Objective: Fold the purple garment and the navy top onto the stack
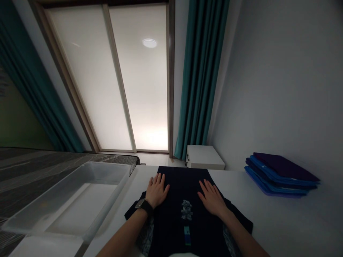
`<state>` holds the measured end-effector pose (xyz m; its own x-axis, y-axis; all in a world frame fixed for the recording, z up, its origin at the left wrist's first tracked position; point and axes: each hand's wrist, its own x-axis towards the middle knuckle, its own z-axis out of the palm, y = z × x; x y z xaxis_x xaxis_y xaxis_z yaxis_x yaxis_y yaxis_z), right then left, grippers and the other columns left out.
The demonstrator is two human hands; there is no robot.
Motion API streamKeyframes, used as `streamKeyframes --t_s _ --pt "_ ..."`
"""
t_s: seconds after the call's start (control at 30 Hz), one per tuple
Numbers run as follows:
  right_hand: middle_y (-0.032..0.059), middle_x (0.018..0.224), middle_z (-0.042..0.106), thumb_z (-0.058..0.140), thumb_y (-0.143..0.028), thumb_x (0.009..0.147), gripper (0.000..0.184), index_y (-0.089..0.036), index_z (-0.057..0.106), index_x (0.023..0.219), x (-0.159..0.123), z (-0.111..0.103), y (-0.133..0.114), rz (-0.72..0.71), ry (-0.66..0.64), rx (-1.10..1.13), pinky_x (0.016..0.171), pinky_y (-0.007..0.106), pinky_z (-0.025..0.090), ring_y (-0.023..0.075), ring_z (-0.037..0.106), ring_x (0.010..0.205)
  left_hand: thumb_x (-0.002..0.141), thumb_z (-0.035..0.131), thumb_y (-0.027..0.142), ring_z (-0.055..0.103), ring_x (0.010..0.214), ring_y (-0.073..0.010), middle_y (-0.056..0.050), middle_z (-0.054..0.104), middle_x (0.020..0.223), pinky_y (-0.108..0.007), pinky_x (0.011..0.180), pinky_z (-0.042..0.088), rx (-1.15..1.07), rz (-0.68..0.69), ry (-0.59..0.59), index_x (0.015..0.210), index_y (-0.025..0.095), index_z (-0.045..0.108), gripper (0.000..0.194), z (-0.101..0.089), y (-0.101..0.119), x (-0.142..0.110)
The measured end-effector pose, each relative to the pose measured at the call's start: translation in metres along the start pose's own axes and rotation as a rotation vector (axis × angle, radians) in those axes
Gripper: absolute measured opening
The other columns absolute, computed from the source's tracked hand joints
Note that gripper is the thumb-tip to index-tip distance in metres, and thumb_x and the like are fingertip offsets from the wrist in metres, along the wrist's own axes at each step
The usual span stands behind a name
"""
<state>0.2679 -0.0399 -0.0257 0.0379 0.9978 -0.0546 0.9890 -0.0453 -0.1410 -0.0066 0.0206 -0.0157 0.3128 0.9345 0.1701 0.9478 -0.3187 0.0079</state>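
Note:
A dark navy short-sleeved top lies spread on the white table, its neckline toward me and its hem at the far edge. Grey patterned trim and a small blue-green tag show down its middle. My left hand rests flat on the top's left side, fingers stretched out, a dark watch on the wrist. On the right side of the cloth lies my right hand, palm down with fingers spread. Neither hand grips anything.
To the left stands a translucent plastic bin. A stack of folded blue and purple cloths sits at the right by the wall. Beyond the table are a white cabinet, teal curtains and frosted sliding doors.

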Motion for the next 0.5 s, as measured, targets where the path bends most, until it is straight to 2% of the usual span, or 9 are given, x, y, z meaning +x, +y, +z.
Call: streamKeyframes --t_s 0.07,0.13,0.3,0.4,0.5 --pt "0.01 0.157 0.028 0.025 -0.045 0.097 0.063 -0.014 0.029 0.151 0.009 -0.004 0.001 -0.002 0.02 0.0 0.117 0.04 0.017 0.0237 0.025 0.144 0.098 0.033 0.043 0.03 0.143 -0.0264 -0.012 0.036 0.153 -0.044 0.117 0.023 -0.02 0.043 0.016 0.147 0.011 0.037 0.059 -0.004 0.0 0.013" --pt "0.0112 0.156 0.031 0.024 -0.039 0.096 0.062 -0.009 0.031 0.15 0.022 -0.009 0.0 -0.017 0.049 -0.008 0.117 0.039 0.016 0.0237 0.026 0.143 0.097 0.036 0.04 0.028 0.143 -0.0259 -0.012 0.035 0.154 -0.041 0.117 0.024 -0.037 0.085 0.013 0.147 0.01 0.036 0.058 -0.008 0.003 0.027" --pt "0.0102 0.158 0.026 0.025 -0.036 0.096 0.062 -0.007 0.03 0.149 0.055 -0.013 -0.005 0.006 0.078 -0.017 0.118 0.04 0.01 0.0222 0.019 0.146 0.095 0.038 0.036 0.026 0.144 -0.0253 -0.013 0.033 0.155 -0.038 0.117 0.024 -0.079 0.15 -0.019 0.146 0.008 0.037 0.058 -0.005 0.012 0.057" --pt "0.0089 0.159 0.022 0.025 -0.042 0.096 0.064 -0.009 0.027 0.151 0.067 -0.007 -0.001 0.036 0.057 -0.018 0.118 0.042 0.009 0.0215 0.016 0.147 0.096 0.034 0.039 0.025 0.145 -0.0256 -0.013 0.032 0.155 -0.04 0.117 0.023 -0.088 0.09 -0.047 0.147 0.01 0.036 0.058 0.005 0.01 0.065" --pt "0.009 0.16 0.017 0.024 -0.049 0.096 0.067 -0.011 0.023 0.152 0.07 0.0 0.008 0.064 0.029 -0.023 0.118 0.043 0.006 0.0212 0.012 0.148 0.097 0.029 0.044 0.023 0.145 -0.0281 -0.013 0.031 0.155 -0.049 0.117 0.02 -0.062 -0.062 -0.075 0.147 0.012 0.035 0.06 0.015 0.001 0.068"
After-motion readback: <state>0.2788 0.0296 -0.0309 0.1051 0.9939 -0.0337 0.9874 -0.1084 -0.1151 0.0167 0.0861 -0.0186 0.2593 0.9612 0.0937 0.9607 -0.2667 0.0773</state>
